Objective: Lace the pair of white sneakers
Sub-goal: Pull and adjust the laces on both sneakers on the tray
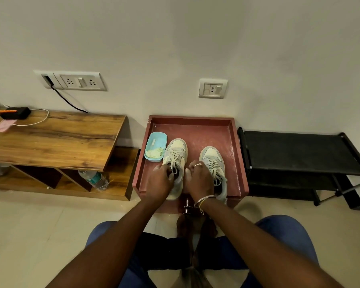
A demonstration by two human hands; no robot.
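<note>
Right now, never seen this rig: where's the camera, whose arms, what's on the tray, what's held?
No machine here: one wide-angle camera worn on a person's head looks down at their bare arms. A red tray holds two white sneakers, the left sneaker and the right sneaker, plus a blue box with something pale inside. The left hand grips the left sneaker at its laces, fingers curled. The right hand sits curled between the sneakers; what it holds is hidden.

Ringed right hand [198,178], bangled wrist [204,199]; blue trousers [287,231], perhaps denim.
</note>
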